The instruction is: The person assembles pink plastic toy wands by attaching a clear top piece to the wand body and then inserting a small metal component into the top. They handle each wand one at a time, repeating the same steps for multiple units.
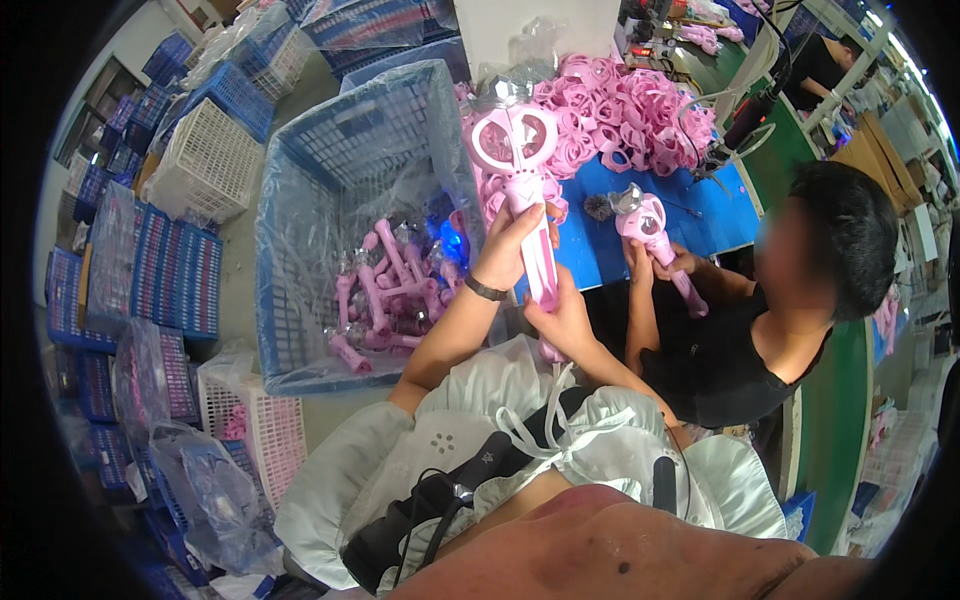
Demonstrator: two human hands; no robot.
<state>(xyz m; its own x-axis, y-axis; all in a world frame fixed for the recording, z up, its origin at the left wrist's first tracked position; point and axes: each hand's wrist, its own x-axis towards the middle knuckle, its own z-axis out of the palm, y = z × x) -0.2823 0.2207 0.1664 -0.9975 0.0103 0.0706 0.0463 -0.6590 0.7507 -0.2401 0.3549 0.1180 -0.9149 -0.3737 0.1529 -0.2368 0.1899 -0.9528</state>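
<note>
You are in a factory assembly workshop: pink parts (640, 115) lie heaped along the far edge of your blue work surface (590, 245), at its near edge you and a co-worker (730, 370) each hold a pink wand (527, 190), a plastic-lined blue crate (295, 150) of more wands (378, 310) stands beside its left edge, and stacked crates (175, 270) fill the floor farther left.

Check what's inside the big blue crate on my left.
Inside the blue crate, pink wands lie heaped in clear plastic lining, blue light glowing among them; whatever lies beneath the heap is covered.
</note>
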